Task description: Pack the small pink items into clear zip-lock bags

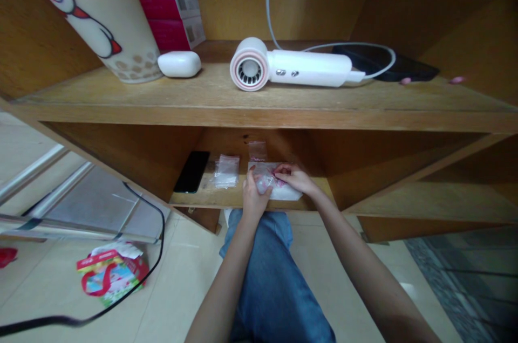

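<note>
On the lower shelf (202,198), between both hands: a clear plastic bag (262,175), gripped.
The left hand (254,197) pinches the bag's near edge; the right hand (293,178) curls over its top, though whether it is clenched I cannot tell. The bag looks light, soft and slippery, likely to crumple, so its edge seems the surest place to hold. A second clear bag (226,170) lies just left of the grip, a black phone (191,171) beyond it.
</note>
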A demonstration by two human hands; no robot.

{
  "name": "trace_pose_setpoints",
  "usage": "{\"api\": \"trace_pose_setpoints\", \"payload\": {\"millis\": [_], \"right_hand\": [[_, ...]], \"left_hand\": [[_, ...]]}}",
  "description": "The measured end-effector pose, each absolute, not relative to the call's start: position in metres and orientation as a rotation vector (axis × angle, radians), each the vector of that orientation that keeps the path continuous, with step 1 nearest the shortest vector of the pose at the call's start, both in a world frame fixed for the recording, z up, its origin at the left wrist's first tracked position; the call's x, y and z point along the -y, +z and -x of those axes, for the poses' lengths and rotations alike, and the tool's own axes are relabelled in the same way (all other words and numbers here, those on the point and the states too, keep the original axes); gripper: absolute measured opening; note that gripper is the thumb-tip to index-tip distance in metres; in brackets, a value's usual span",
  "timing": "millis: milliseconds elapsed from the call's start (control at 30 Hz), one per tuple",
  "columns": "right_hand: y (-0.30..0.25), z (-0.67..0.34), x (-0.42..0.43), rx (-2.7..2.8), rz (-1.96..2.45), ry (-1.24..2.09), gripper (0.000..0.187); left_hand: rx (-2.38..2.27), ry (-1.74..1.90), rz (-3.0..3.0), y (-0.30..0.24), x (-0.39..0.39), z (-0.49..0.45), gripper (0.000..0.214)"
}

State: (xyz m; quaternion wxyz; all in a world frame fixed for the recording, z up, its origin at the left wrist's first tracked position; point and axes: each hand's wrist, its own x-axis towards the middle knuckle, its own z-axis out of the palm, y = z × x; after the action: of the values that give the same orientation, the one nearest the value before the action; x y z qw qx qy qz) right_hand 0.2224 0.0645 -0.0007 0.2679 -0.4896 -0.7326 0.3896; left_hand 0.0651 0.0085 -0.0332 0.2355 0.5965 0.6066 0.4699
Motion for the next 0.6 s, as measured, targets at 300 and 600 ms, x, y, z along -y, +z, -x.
{"api": "trace_pose_setpoints", "payload": {"millis": [300,600], "right_hand": [[-0.001,-0.217,-0.063,2.449,1.384,0.688,0.027],[0.005,-0.211,-0.062,2.571,1.428,0.601,0.019]], "left_hand": [[-1.827,1.326,-1.636,-0.026,-0.007,-0.064,0.062],[-1.814,1.333,-1.651,-0.029,-0.008,-0.064,0.061]]}}
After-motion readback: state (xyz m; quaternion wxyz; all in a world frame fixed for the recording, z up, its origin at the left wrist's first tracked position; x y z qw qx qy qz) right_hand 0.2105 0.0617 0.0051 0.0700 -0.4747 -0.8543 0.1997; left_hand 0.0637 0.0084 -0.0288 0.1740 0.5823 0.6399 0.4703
